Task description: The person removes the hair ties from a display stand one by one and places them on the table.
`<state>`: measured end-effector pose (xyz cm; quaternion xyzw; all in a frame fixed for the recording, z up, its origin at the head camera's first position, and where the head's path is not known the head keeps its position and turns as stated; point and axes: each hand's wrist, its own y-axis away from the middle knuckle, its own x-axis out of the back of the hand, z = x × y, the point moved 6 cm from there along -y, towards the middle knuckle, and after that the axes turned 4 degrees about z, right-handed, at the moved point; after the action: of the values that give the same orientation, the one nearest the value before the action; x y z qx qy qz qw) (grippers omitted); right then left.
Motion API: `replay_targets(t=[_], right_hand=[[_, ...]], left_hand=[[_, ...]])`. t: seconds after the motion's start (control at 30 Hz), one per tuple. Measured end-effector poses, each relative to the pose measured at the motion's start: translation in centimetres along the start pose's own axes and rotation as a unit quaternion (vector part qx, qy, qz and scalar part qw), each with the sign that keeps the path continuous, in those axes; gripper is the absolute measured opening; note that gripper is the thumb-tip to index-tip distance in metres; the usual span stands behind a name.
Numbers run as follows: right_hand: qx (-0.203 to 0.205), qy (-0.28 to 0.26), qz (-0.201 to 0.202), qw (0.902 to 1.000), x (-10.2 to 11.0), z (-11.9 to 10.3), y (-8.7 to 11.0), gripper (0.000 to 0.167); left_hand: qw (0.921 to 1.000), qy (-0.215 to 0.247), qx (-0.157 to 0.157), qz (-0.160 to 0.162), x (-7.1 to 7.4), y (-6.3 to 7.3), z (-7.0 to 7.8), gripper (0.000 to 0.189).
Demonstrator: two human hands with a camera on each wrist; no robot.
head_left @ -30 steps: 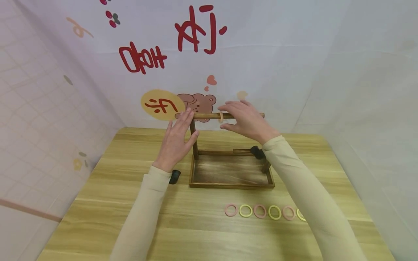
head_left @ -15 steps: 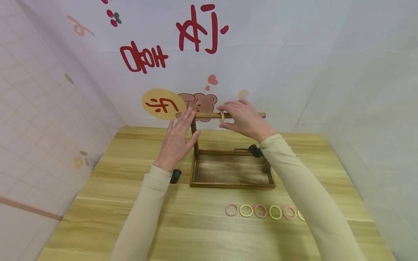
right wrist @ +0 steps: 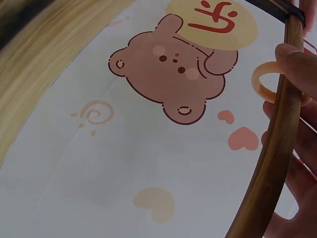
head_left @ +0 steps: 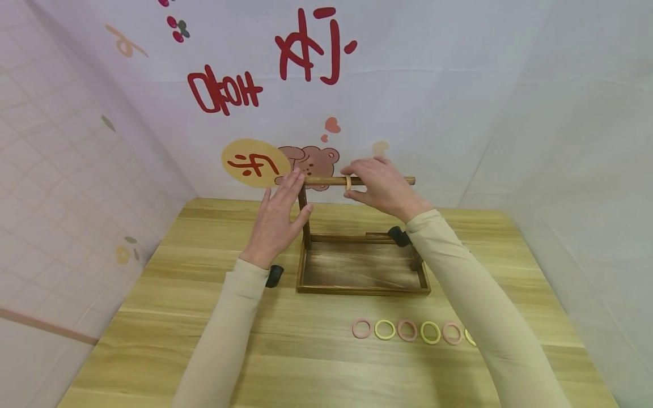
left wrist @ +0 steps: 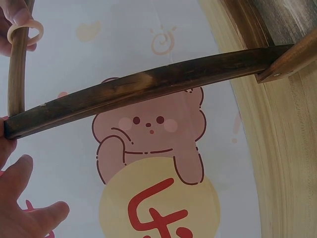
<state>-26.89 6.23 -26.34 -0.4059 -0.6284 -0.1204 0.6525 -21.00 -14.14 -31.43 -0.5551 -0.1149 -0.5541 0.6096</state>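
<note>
A pale orange ring [head_left: 348,182] encircles the horizontal wooden rod [head_left: 326,181] of a dark wooden stand, partway along it. My right hand [head_left: 382,184] pinches this ring between thumb and fingers; in the right wrist view the thumb tip presses on the ring [right wrist: 262,94] from above the rod [right wrist: 270,183]. At the rod's left end, my left hand [head_left: 275,218] touches the top of the upright post [head_left: 305,221], its fingers extended. The left wrist view shows the post [left wrist: 148,82] with the left thumb and a finger of that hand [left wrist: 22,210] near its top.
Below the rod, the stand's shallow tray base [head_left: 357,269] sits on the wooden table [head_left: 285,357]. A row of pink rings [head_left: 361,337] and yellow rings [head_left: 385,339] lies in front, its right end covered by my right sleeve [head_left: 484,289]. Behind hangs a printed white cloth [head_left: 433,102].
The ring has turned slightly on the rod and stands squarer to it, with the right fingers and thumb a little nearer each other. The left hand keeps its place.
</note>
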Motion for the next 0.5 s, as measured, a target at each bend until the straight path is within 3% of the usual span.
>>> replay_targets(t=[0.5], right_hand=[[-0.003,0.004,0.025,0.9997,1.0,0.9,1.2,0.042]], left_hand=[[0.9999,0.006,-0.006,0.009,-0.2,0.1,-0.1,0.065]])
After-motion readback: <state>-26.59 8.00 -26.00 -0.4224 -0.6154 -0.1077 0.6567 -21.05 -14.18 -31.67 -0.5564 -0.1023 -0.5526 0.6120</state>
